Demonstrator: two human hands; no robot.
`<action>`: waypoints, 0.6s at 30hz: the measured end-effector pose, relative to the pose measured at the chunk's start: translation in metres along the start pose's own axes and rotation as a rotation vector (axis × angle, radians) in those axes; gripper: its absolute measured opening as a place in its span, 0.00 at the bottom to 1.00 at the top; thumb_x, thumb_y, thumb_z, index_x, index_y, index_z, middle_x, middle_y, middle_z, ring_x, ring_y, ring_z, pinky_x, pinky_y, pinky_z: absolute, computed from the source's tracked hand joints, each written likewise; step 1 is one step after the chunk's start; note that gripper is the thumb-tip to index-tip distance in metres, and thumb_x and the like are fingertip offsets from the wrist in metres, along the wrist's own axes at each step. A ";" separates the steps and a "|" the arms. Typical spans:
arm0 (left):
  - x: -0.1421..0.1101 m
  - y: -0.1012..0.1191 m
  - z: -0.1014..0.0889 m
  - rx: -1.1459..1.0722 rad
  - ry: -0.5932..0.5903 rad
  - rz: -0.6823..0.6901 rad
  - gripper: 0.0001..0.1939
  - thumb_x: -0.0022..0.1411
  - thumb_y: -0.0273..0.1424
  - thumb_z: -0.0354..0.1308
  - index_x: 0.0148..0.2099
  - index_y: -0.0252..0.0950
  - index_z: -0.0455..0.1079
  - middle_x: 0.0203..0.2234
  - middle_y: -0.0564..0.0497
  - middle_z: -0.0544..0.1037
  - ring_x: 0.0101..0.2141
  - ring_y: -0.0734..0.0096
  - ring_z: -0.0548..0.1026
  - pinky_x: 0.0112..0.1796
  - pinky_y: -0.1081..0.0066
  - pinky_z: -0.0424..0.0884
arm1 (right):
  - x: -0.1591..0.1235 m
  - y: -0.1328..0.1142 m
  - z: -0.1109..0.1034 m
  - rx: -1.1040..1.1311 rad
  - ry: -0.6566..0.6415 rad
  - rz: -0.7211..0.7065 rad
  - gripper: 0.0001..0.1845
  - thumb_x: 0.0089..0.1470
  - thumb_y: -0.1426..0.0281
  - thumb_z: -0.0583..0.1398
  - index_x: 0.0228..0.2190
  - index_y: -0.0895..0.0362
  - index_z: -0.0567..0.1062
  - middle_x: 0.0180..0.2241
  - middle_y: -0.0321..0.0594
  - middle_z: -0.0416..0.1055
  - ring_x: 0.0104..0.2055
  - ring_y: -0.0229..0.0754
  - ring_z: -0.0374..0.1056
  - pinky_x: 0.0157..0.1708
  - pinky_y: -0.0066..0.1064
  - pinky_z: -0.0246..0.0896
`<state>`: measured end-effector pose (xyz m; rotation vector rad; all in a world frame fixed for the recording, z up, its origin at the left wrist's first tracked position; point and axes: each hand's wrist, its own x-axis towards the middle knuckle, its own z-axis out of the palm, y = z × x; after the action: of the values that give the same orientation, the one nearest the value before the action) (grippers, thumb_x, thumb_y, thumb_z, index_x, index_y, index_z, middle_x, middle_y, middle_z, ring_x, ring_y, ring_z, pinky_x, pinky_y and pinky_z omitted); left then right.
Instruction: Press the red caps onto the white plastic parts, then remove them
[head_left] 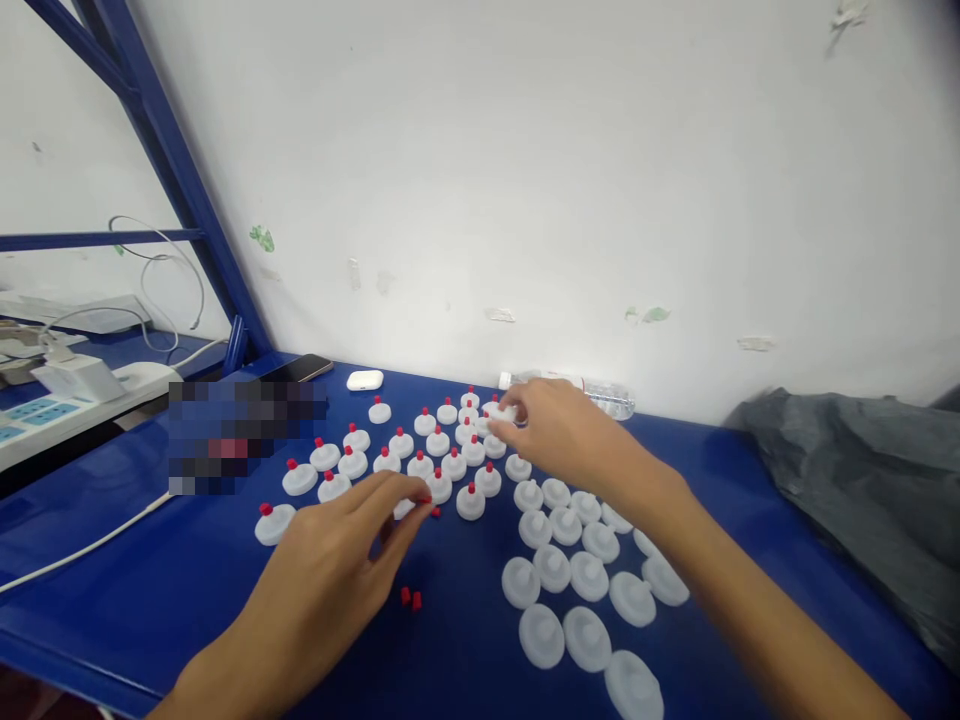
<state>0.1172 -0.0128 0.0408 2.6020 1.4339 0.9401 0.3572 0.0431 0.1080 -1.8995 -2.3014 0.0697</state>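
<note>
Thumb and forefinger of my left hand [337, 560] are pinched on a small red cap [425, 498]. Another red piece lies just beside the fingertips, and two loose red caps [411, 598] rest on the table nearer to me. Farther back, my right hand [551, 420] grips a translucent white round lid [501, 411] by its edge. Around both hands stand several white lids with red tips [470, 502]. To the right, partly beneath my right forearm, are several white lids without red tips [589, 576], each with a raised centre.
A clear plastic bottle [611, 398] lies along the wall behind my right hand. A white earphone case [365, 380] and a dark phone [304, 368] are at the back left. White cable and a power strip [90, 405] sit left; grey plastic sheeting [855, 480] covers the right.
</note>
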 end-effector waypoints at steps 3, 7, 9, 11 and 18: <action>0.001 -0.002 -0.006 0.014 0.185 0.021 0.04 0.72 0.34 0.58 0.46 0.44 0.72 0.34 0.59 0.81 0.25 0.78 0.76 0.31 0.77 0.71 | -0.008 -0.012 -0.005 0.337 -0.069 -0.278 0.17 0.61 0.53 0.63 0.44 0.51 0.81 0.43 0.39 0.78 0.43 0.42 0.73 0.38 0.31 0.64; 0.000 -0.004 -0.008 0.058 0.258 0.038 0.06 0.72 0.35 0.57 0.48 0.42 0.73 0.37 0.56 0.83 0.29 0.75 0.80 0.31 0.76 0.73 | -0.015 -0.027 -0.005 0.541 -0.161 -0.447 0.13 0.58 0.59 0.68 0.41 0.52 0.81 0.40 0.36 0.79 0.42 0.41 0.73 0.39 0.31 0.63; -0.001 -0.006 -0.007 0.079 0.262 0.055 0.09 0.73 0.34 0.57 0.52 0.42 0.75 0.40 0.53 0.83 0.35 0.71 0.82 0.34 0.74 0.75 | -0.016 -0.032 -0.005 0.587 -0.169 -0.452 0.10 0.58 0.64 0.69 0.42 0.53 0.82 0.37 0.35 0.80 0.40 0.40 0.74 0.40 0.31 0.63; -0.001 -0.007 -0.005 0.086 0.270 0.089 0.11 0.73 0.32 0.56 0.54 0.43 0.75 0.43 0.52 0.83 0.40 0.69 0.83 0.37 0.73 0.77 | -0.017 -0.035 -0.006 0.614 -0.170 -0.470 0.10 0.57 0.65 0.70 0.42 0.52 0.82 0.36 0.35 0.80 0.39 0.39 0.74 0.39 0.30 0.63; 0.000 -0.010 -0.004 0.107 0.319 0.138 0.10 0.73 0.30 0.56 0.52 0.40 0.76 0.42 0.51 0.82 0.41 0.70 0.82 0.40 0.74 0.78 | -0.018 -0.035 -0.010 0.482 -0.101 -0.429 0.12 0.56 0.64 0.70 0.42 0.54 0.83 0.35 0.36 0.80 0.37 0.39 0.73 0.35 0.30 0.60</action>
<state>0.1072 -0.0080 0.0415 2.7557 1.4144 1.3869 0.3278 0.0175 0.1210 -1.1779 -2.4158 0.6152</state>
